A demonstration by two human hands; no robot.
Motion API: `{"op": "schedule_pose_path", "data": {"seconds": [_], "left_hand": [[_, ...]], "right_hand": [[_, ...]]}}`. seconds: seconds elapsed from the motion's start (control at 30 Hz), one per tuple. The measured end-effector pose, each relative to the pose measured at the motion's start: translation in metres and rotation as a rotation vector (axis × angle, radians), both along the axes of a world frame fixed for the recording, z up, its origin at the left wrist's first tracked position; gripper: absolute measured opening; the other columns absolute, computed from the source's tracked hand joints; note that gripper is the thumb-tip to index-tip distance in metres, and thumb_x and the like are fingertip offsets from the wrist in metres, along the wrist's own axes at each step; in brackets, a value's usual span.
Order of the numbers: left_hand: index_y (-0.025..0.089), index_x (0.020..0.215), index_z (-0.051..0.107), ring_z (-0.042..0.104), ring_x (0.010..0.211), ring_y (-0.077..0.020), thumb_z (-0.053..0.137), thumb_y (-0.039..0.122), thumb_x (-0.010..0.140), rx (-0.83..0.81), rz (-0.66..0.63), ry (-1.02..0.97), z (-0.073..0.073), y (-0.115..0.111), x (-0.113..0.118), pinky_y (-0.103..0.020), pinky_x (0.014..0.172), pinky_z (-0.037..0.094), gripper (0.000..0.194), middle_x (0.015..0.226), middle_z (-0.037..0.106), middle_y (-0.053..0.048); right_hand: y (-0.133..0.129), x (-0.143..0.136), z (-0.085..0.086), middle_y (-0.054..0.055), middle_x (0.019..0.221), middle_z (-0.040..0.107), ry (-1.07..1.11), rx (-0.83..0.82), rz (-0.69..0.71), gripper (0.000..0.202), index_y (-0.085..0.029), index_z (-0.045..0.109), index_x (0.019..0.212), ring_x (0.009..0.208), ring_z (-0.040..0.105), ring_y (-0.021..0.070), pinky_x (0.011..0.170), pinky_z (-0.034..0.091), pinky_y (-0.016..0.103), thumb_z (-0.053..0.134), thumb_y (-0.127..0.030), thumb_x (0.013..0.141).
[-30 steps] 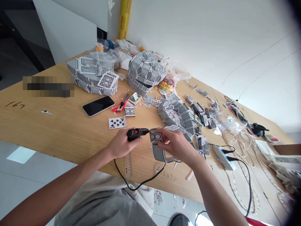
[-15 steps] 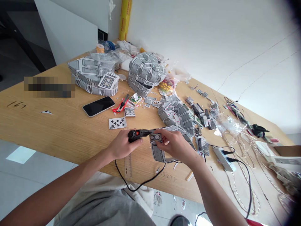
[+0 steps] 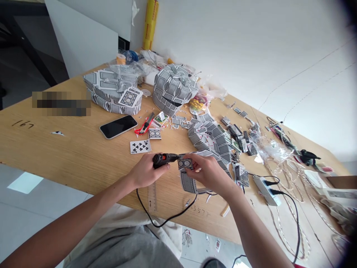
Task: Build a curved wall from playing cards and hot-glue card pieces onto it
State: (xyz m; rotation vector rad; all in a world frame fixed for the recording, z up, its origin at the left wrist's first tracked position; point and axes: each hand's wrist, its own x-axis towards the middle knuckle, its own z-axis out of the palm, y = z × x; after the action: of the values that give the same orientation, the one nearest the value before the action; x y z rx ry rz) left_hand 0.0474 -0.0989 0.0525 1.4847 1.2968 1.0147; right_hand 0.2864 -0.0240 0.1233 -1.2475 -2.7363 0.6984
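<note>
My left hand (image 3: 146, 172) is wrapped round a black glue gun (image 3: 165, 159), its nozzle pointing right. My right hand (image 3: 208, 169) pinches a small folded playing card (image 3: 185, 163) with a patterned back, and the nozzle tip is at the card's upper left edge; whether they touch I cannot tell. Below and behind the card runs a curved strip of joined grey cards (image 3: 188, 182), partly hidden by my right hand. A black cord (image 3: 173, 217) hangs from the glue gun in a loop near the table's front edge.
Beyond my hands are an oval card ring (image 3: 209, 137), a domed card model (image 3: 174, 89) and a flat card box (image 3: 111, 91). A phone (image 3: 118, 127), a red cutter (image 3: 145, 123) and an eight of clubs (image 3: 140, 146) lie to the left. A power strip (image 3: 267, 190) sits right.
The view has shifted slightly, so the table things appear a little further right and lower. Both hands keep nearly the same pose, with the nozzle still at the card.
</note>
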Motion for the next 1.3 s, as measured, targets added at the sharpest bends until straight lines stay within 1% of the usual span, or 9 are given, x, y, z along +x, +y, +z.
{"op": "schedule_pose_path", "data": {"seconds": [0.1, 0.17, 0.3, 0.43, 0.57, 0.83, 1.0, 1.17, 1.3], "left_hand": [[0.021, 0.070, 0.052, 0.042, 0.061, -0.0124, 0.064, 0.035, 0.093, -0.007, -0.006, -0.014, -0.0023, -0.0001, -0.0006, -0.028, 0.061, 0.031, 0.029, 0.061, 0.046, 0.006], [0.021, 0.072, 0.054, 0.042, 0.061, -0.0124, 0.065, 0.036, 0.093, -0.012, -0.003, -0.013, -0.0046, -0.0003, -0.0017, -0.028, 0.061, 0.031, 0.028, 0.061, 0.046, 0.006], [0.020, 0.075, 0.057, 0.046, 0.064, -0.0136, 0.066, 0.034, 0.092, -0.010, 0.020, 0.014, -0.0075, -0.0006, -0.0029, -0.028, 0.063, 0.033, 0.024, 0.064, 0.052, 0.005], [0.020, 0.076, 0.058, 0.049, 0.067, -0.0146, 0.067, 0.035, 0.092, -0.010, 0.012, 0.010, -0.0071, -0.0006, -0.0019, -0.028, 0.065, 0.034, 0.024, 0.067, 0.056, 0.004], [0.020, 0.075, 0.058, 0.048, 0.064, -0.0142, 0.066, 0.036, 0.092, -0.024, -0.002, 0.012, -0.0071, -0.0002, -0.0026, -0.028, 0.063, 0.033, 0.025, 0.063, 0.053, 0.005], [0.020, 0.074, 0.057, 0.048, 0.065, -0.0149, 0.066, 0.036, 0.092, -0.034, -0.008, 0.001, -0.0071, 0.0001, -0.0033, -0.028, 0.062, 0.033, 0.025, 0.063, 0.053, 0.004], [0.021, 0.069, 0.053, 0.041, 0.060, -0.0131, 0.065, 0.036, 0.092, -0.055, -0.009, 0.004, -0.0054, 0.0004, -0.0037, -0.028, 0.060, 0.030, 0.030, 0.059, 0.045, 0.006], [0.020, 0.075, 0.059, 0.049, 0.068, -0.0150, 0.066, 0.035, 0.091, -0.022, -0.007, 0.018, -0.0054, 0.0003, -0.0039, -0.028, 0.065, 0.033, 0.023, 0.066, 0.055, 0.004], [0.021, 0.074, 0.058, 0.049, 0.066, -0.0149, 0.066, 0.035, 0.091, -0.038, -0.003, 0.030, -0.0088, 0.0008, -0.0069, -0.028, 0.065, 0.034, 0.024, 0.065, 0.054, 0.004]], "right_hand": [[-0.0003, -0.0010, 0.0001, 0.001, 0.077, 0.074, -0.002, -0.001, 0.003, 0.036, -0.019, 0.074, 0.126, 0.069, 0.070, 0.0178, 0.068, 0.049, 0.029, 0.068, -0.021, 0.091], [-0.0010, -0.0018, 0.0002, 0.001, 0.077, 0.074, -0.007, -0.003, 0.002, 0.037, -0.018, 0.074, 0.127, 0.069, 0.070, 0.0178, 0.068, 0.049, 0.029, 0.068, -0.019, 0.091], [-0.0027, -0.0033, 0.0006, 0.001, 0.076, 0.073, -0.012, -0.011, 0.016, 0.037, -0.017, 0.074, 0.126, 0.068, 0.069, 0.0175, 0.067, 0.049, 0.028, 0.068, -0.014, 0.090], [-0.0031, -0.0044, -0.0003, 0.000, 0.074, 0.072, -0.010, -0.009, 0.030, 0.038, -0.016, 0.073, 0.127, 0.068, 0.069, 0.0173, 0.066, 0.048, 0.027, 0.069, -0.011, 0.089], [-0.0022, -0.0037, -0.0016, -0.001, 0.073, 0.072, -0.010, -0.004, 0.029, 0.037, -0.018, 0.073, 0.126, 0.067, 0.069, 0.0170, 0.066, 0.048, 0.027, 0.069, -0.011, 0.089], [-0.0022, -0.0029, -0.0044, -0.001, 0.072, 0.072, -0.014, -0.006, 0.024, 0.038, -0.018, 0.073, 0.126, 0.066, 0.068, 0.0169, 0.065, 0.048, 0.027, 0.070, -0.012, 0.089], [-0.0031, -0.0034, -0.0037, 0.000, 0.072, 0.073, -0.030, -0.008, 0.027, 0.037, -0.018, 0.073, 0.125, 0.066, 0.069, 0.0178, 0.065, 0.048, 0.027, 0.070, -0.012, 0.089], [-0.0034, -0.0029, -0.0032, 0.000, 0.074, 0.074, -0.028, -0.015, 0.017, 0.039, -0.018, 0.073, 0.127, 0.068, 0.070, 0.0183, 0.066, 0.050, 0.028, 0.069, -0.013, 0.089], [-0.0025, -0.0026, -0.0031, 0.000, 0.075, 0.075, -0.034, -0.010, 0.027, 0.038, -0.019, 0.073, 0.127, 0.068, 0.070, 0.0181, 0.066, 0.050, 0.028, 0.069, -0.013, 0.090]]}}
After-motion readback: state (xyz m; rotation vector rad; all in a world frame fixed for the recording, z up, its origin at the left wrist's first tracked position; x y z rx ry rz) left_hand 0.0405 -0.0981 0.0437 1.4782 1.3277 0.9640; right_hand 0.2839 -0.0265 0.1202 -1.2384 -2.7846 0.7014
